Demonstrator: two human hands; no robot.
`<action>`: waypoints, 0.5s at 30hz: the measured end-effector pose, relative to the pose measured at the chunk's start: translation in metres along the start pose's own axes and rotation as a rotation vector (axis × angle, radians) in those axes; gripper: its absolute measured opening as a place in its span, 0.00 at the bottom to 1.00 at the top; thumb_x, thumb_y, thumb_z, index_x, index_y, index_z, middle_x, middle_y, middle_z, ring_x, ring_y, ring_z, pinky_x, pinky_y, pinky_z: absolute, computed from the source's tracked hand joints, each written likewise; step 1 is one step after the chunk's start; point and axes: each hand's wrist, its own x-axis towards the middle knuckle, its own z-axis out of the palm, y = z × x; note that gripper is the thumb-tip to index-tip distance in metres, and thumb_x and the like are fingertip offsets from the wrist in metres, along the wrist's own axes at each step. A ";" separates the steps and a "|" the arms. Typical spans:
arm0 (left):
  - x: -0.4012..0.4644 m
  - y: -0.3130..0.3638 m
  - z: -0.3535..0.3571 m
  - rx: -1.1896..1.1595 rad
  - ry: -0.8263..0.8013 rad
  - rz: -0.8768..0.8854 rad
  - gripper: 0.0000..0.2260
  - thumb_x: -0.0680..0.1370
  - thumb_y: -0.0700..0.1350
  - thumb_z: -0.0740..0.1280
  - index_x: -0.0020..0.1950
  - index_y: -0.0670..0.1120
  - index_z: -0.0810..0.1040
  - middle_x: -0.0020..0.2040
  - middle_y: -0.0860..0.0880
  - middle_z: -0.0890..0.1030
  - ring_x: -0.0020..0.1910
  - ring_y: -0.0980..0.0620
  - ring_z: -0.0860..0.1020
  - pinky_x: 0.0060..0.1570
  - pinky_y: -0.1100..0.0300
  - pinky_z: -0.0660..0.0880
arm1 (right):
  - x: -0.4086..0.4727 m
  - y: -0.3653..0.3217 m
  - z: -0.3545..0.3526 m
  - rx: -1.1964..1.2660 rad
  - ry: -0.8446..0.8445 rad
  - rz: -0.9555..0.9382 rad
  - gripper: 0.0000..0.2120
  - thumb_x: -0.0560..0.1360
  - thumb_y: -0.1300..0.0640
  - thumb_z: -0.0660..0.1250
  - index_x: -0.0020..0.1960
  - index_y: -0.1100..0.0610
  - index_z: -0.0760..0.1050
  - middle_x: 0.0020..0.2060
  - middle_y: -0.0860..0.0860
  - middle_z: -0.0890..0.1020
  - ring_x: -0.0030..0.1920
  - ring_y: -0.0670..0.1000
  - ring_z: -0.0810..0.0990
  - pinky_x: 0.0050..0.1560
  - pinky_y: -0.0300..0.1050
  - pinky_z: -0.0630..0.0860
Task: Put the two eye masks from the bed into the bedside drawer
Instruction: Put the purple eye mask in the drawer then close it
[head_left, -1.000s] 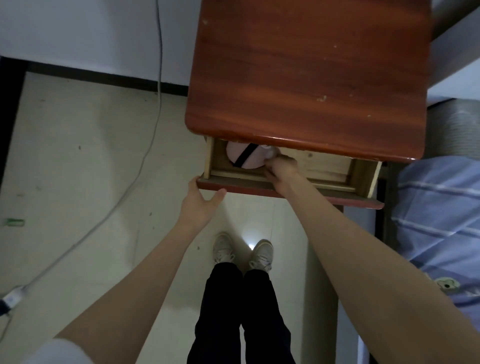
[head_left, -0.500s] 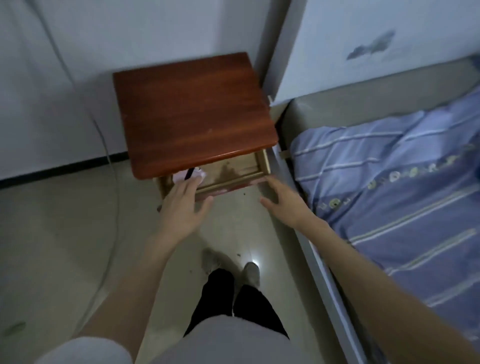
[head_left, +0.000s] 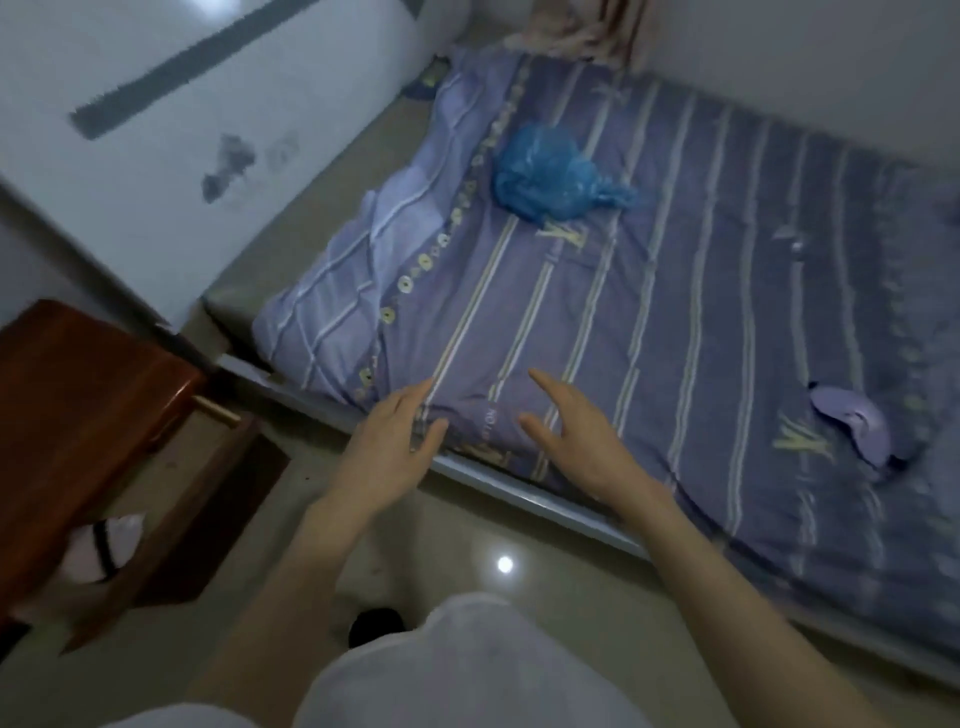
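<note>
Inside the open drawer (head_left: 171, 499) lies one pink eye mask (head_left: 111, 540); both hands' fingers (head_left: 410, 410) spread, empty.

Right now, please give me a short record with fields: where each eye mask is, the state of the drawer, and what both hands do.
mask one: pale pink eye mask with black strap, inside the open wooden drawer
mask two: light purple eye mask, lying on the striped blue bedsheet
drawer: pulled out of the red-brown bedside table
left hand: open, empty, at the bed edge
right hand: open, empty, above the sheet
other: crumpled blue plastic bag on the bed
</note>
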 end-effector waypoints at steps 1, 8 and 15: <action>0.002 0.022 0.017 -0.001 -0.036 0.030 0.23 0.77 0.49 0.62 0.70 0.44 0.64 0.68 0.42 0.71 0.67 0.44 0.69 0.66 0.50 0.67 | -0.017 0.021 -0.014 0.008 0.033 0.032 0.27 0.76 0.54 0.63 0.72 0.58 0.60 0.71 0.59 0.68 0.70 0.56 0.66 0.67 0.40 0.57; -0.005 0.181 0.159 0.018 -0.315 0.302 0.22 0.77 0.48 0.62 0.70 0.45 0.64 0.70 0.42 0.70 0.68 0.45 0.68 0.68 0.52 0.65 | -0.153 0.172 -0.122 0.090 0.237 0.335 0.27 0.76 0.52 0.62 0.72 0.56 0.58 0.72 0.56 0.66 0.72 0.55 0.64 0.69 0.46 0.60; 0.021 0.279 0.251 0.102 -0.516 0.467 0.22 0.78 0.49 0.59 0.71 0.48 0.60 0.72 0.45 0.66 0.71 0.46 0.64 0.70 0.47 0.63 | -0.219 0.269 -0.179 0.190 0.397 0.505 0.27 0.76 0.50 0.61 0.73 0.53 0.58 0.73 0.52 0.65 0.72 0.52 0.63 0.69 0.44 0.60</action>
